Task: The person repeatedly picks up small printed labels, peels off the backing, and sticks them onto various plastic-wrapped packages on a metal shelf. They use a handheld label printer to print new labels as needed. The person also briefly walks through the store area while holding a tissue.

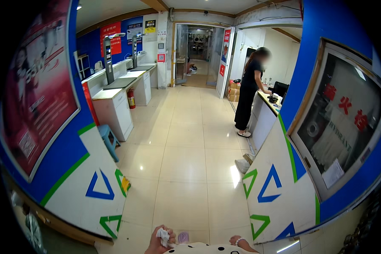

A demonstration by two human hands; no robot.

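At the lower edge, my left hand is closed round a crumpled white tissue. My right hand, with a pale beaded bracelet at its wrist, hangs low in front of my white garment with black dots. The fingers of that hand are mostly hidden, so its grip does not show. Between the two hands the tip of a light purple shoe rests on the glossy tiled floor.
Blue-and-white walls flank the opening. Along the left stand white counters, a blue stool and a red fire extinguisher. A person in dark clothes leans at a counter on the right. Farther back is a doorway.
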